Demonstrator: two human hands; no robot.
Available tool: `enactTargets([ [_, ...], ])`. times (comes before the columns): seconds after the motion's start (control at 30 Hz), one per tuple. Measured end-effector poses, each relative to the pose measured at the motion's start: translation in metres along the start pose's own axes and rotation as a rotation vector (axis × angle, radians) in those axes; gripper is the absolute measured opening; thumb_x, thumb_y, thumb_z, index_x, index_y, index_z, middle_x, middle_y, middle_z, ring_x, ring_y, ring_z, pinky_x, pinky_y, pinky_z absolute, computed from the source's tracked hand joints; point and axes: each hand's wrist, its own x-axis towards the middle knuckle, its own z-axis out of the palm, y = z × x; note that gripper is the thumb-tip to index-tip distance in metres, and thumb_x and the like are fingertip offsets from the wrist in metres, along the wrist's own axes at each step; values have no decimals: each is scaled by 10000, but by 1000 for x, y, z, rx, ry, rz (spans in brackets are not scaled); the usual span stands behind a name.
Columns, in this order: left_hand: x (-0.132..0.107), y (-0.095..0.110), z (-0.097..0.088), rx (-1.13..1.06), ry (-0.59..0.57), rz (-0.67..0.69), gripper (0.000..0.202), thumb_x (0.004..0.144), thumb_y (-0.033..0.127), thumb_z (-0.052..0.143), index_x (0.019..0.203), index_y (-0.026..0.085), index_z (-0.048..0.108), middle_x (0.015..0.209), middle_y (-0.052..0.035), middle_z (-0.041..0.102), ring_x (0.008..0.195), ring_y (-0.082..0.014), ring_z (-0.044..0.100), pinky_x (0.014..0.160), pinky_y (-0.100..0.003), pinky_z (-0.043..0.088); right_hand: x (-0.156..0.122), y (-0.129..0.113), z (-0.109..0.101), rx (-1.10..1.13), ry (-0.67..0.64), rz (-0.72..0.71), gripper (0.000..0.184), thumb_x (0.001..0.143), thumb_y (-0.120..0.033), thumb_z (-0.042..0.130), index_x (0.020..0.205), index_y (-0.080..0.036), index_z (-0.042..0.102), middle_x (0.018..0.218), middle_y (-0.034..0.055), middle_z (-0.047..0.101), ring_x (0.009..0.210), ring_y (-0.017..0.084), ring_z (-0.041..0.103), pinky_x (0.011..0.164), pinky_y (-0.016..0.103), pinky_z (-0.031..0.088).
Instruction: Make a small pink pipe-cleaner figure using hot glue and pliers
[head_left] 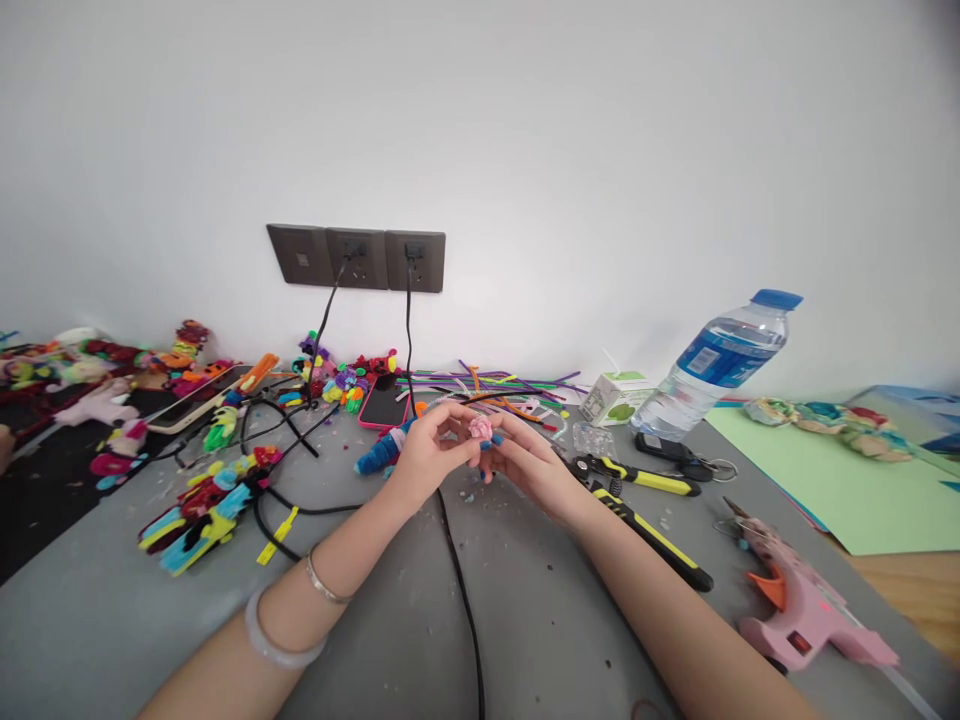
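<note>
A small pink rolled piece (480, 427), shaped like a rosette and seemingly of fuzzy pipe cleaner, sits between my fingertips above the grey table (390, 620). My left hand (439, 445) is closed on it from the left, thumb towards the front. From the right, my right hand (529, 462) pinches it with blue-nailed fingertips. Part of the piece is hidden behind the fingers. Just left of my left hand lies a blue fuzzy bundle (379, 452). Yellow-and-black cutters (649, 535) lie by my right forearm. Loose coloured pipe cleaners (517, 385) spread behind both hands.
A pink glue gun (806, 600) lies at the right front. A tilted water bottle (712, 365), a small carton (616, 397) and keys (671, 455) stand or lie behind it. Black cables (457, 570) cross the table. Colourful pipe-cleaner figures (210, 510) and a phone (384, 402) lie left.
</note>
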Motion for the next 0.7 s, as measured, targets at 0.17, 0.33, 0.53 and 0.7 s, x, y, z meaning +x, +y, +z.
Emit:
enactTargets([
  [0.17,0,2,-1,107,8,68,167,761,237,722,915,172,714,929,-56,610,782,-143,609,618,-231,523,2,2,-1,-197,42,-73,226,893,-430,602,971,-220,570,914,31,631,723,147,572,692,306,503],
  [0.33,1,3,-1,147,21,116,196,781,265,713,952,177,750,971,-85,662,925,-190,637,706,-256,544,4,3,0,-312,135,-140,257,865,-442,629,982,-218,585,986,53,626,859,179,590,726,306,507],
  [0.53,2,1,0,60,26,3,279,782,350,722,995,170,729,1024,-94,731,944,-209,676,817,-315,560,2,1,1,-362,233,-140,313,822,-496,675,860,-214,544,830,17,587,719,150,534,646,286,454],
  [0.7,2,-5,0,61,-4,-37,287,750,327,749,973,149,706,1006,-98,736,954,-216,682,855,-341,559,1,2,0,-495,273,-126,317,803,-477,681,799,-216,502,741,-10,548,626,130,469,581,268,392],
])
